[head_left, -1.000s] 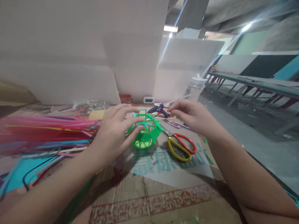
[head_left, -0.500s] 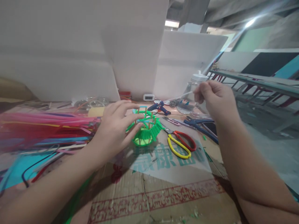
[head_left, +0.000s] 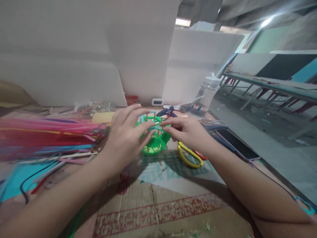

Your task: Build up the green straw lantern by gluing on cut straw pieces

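A small round green craft basket (head_left: 155, 143), apparently of fuzzy pipe cleaners, stands on the cardboard with thin brown sticks rising from it. My left hand (head_left: 125, 132) curls round its left side, thumb and fingertips against it. At the upper right of the basket, my right hand (head_left: 188, 130) pinches thumb and forefinger together beside the sticks; what they hold, if anything, is too small to make out. Scissors with yellow and red handles (head_left: 189, 158) lie below my right hand, their blades hidden under it. A dark blue glue gun (head_left: 169, 112) rests behind the basket.
Bundles of pink and red strips (head_left: 54, 135) cover the left of the work surface. A clear water bottle (head_left: 206, 96) and a small white digital device (head_left: 158, 101) stand at the back, before white boards (head_left: 143, 59). A phone (head_left: 236, 143) lies by the right edge.
My right hand has come down and left from in front of the bottle to the basket, now covering part of the scissors. My left hand has stayed at the basket's left side.
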### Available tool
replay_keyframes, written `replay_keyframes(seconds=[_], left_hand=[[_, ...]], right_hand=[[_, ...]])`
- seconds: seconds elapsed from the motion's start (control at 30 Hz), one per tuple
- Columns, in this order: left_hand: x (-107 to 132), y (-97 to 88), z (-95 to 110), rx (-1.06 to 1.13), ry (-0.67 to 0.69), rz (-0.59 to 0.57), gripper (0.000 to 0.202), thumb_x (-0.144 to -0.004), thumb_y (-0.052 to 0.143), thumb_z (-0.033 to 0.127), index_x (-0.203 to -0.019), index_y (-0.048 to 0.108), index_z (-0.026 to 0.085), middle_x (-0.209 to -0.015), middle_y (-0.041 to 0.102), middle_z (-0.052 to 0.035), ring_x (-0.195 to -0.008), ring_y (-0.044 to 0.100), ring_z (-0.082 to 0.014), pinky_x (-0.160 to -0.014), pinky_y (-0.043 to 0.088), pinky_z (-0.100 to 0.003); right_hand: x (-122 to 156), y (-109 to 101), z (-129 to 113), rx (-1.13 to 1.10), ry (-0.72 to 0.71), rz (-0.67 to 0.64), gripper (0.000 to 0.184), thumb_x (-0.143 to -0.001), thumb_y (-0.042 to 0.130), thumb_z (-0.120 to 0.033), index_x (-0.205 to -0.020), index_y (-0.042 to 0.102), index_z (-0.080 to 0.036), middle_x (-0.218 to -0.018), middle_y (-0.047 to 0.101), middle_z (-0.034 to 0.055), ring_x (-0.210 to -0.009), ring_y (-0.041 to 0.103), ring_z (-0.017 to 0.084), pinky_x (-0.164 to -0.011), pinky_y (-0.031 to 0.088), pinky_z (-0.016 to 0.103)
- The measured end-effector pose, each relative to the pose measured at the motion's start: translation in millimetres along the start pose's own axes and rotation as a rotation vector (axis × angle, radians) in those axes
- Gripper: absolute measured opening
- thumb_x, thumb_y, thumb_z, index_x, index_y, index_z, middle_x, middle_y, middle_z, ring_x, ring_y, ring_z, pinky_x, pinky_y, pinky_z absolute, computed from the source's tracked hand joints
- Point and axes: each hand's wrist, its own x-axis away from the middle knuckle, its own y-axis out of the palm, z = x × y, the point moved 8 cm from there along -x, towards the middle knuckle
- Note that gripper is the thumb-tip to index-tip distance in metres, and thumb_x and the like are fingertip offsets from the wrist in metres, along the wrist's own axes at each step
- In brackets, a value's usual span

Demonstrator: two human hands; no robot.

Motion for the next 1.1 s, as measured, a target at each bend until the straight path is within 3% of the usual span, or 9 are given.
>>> replay_keyframes(seconds=[0.37,0.53,0.77,1.1], left_hand=[[1,5.0,4,-0.046,0.0,0.027,0.012,-0.092,0.067,0.024,-0.103,0.072,0.021,-0.131,0.068,-0.0099,-0.129,0.055,-0.0346,-0.106,0.043,-0.054],[-2,5.8,6,-0.057,0.016,0.04,0.007,-0.092,0.067,0.024,-0.097,0.072,0.021,-0.129,0.069,-0.0094,-0.128,0.055,-0.0343,-0.107,0.042,-0.053],[-1,3.9,7,-0.065,0.021,0.044,0.014,-0.091,0.068,0.025,-0.104,0.07,0.021,-0.132,0.067,-0.0106,-0.129,0.054,-0.0345,-0.107,0.042,-0.053],[1,4.8,7,-0.075,0.035,0.078,0.004,-0.092,0.068,0.024,-0.093,0.07,0.021,-0.124,0.07,-0.0088,-0.125,0.057,-0.0321,-0.106,0.043,-0.051]], right_hand=[[-6,19,13,-0.139,0.075,-0.06,0.017,-0.09,0.064,-0.022,-0.094,0.079,-0.014,-0.059,0.063,-0.0022,-0.051,0.054,0.01,-0.053,0.041,0.024],[-5,19,12,-0.138,0.065,-0.058,0.017,-0.09,0.065,-0.024,-0.091,0.078,-0.014,-0.059,0.062,-0.002,-0.051,0.053,0.01,-0.053,0.039,0.024],[-6,19,14,-0.137,0.053,-0.07,0.016,-0.09,0.065,-0.024,-0.09,0.078,-0.015,-0.059,0.062,-0.0019,-0.052,0.054,0.01,-0.053,0.04,0.023],[-7,20,15,-0.161,0.045,-0.074,0.016,-0.089,0.065,-0.024,-0.089,0.077,-0.014,-0.059,0.06,-0.0023,-0.051,0.053,0.01,-0.052,0.04,0.024]])
